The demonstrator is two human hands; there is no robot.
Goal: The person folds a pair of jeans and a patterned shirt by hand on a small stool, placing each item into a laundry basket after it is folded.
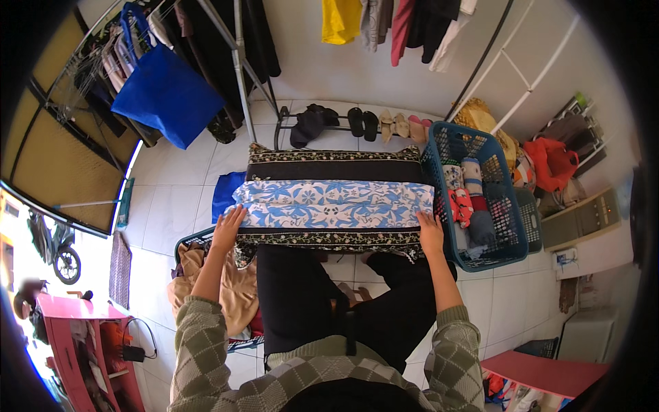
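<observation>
A blue-and-white patterned cloth (329, 202), folded into a long strip, lies across a low surface covered with black floral-bordered fabric (333, 171) before my knees. My left hand (229, 229) rests at the near left corner of the strip. At its right end lies my right hand (430, 232), palm down with the fingers a little apart. Neither hand seems to grip the cloth, though both touch it. Some creases run along the strip's middle.
Right of the surface stands a teal plastic basket (438, 154) with several rolled cloths (472, 176) in it. Another basket (246, 344), heaped with tan clothing (239, 296), sits by my left leg. A shoe rack (280, 129) and a metal clothes rack (239, 67) stand beyond.
</observation>
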